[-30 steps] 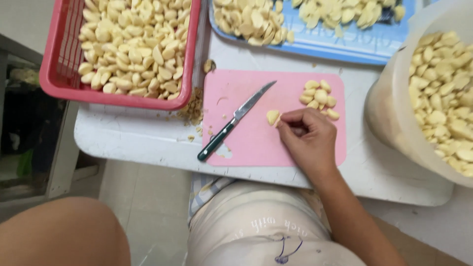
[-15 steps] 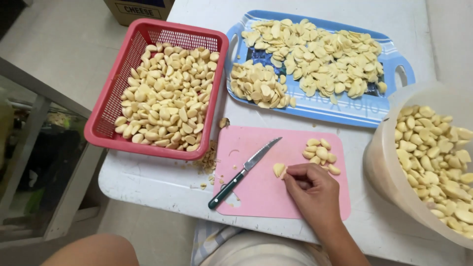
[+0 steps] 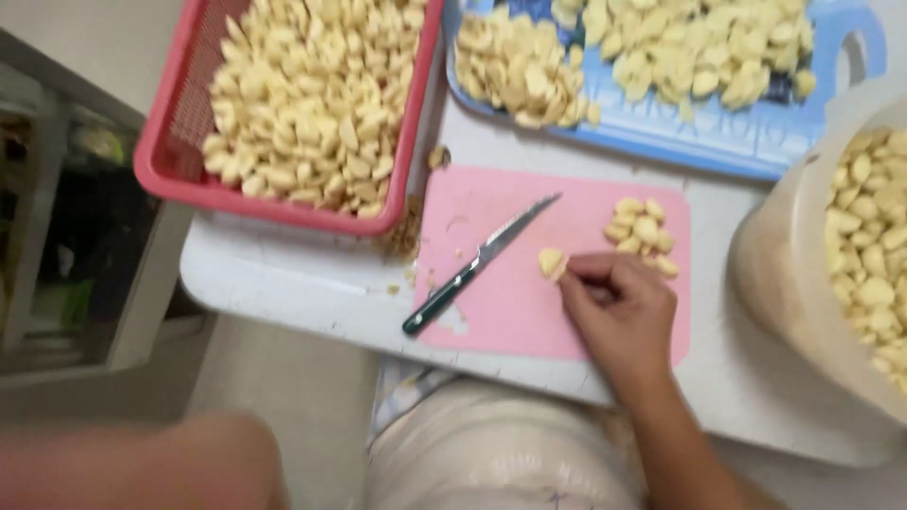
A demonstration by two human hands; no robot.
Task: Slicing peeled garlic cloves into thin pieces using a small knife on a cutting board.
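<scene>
Since the earlier frame our view has dipped closer, cropping the blue tray (image 3: 718, 151) and tub (image 3: 784, 274). Our right hand (image 3: 619, 316) pinches 1 garlic clove (image 3: 551, 262) on the pink board (image 3: 529, 312), beside the knife (image 3: 477, 266); our left hand stays unseen.

Your left hand is out of view. The red basket (image 3: 283, 194), blue tray (image 3: 718, 151) and white bucket (image 3: 784, 274) are cut off by the picture's edges; everything looks motion-blurred.

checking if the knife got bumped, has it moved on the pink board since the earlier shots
No. The knife lies diagonally on the pink cutting board, handle past its lower left edge, as before; only the camera shifted.
</scene>
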